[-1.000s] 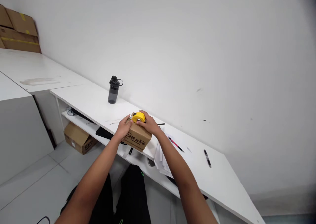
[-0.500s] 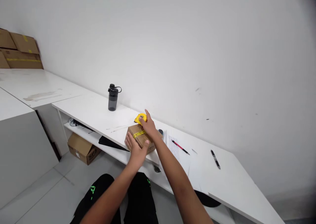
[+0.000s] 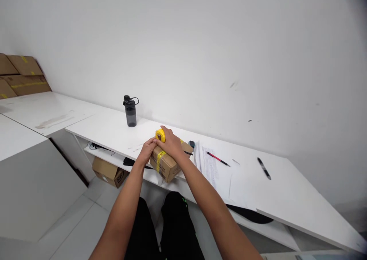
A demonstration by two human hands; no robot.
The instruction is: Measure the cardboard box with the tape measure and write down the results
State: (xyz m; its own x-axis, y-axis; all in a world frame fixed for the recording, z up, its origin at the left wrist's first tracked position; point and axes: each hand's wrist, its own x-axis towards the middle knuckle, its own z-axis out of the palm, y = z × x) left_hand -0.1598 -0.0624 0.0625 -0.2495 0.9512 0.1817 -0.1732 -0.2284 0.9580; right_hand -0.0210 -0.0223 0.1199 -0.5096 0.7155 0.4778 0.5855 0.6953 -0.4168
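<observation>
So the right hand [image 3: 171, 142] has its fingers wrapped round a yellow tape measure [image 3: 159, 135] up by the taped cardboard box [image 3: 169, 167] at the white desk's [image 3: 111, 124] front edge, while the left hand [image 3: 147, 151] is bunched at the box's left end, can't tell what it's pinching.

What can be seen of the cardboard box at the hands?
The box is brown, seemingly cardboard, and looks closed, with yellow tape across it and dark marks on its side. It sits at the white table's front edge; how it rests there is hard to tell. The left hand is at its left end; the right hand, holding a yellow tape measure, partly hides it.
</observation>
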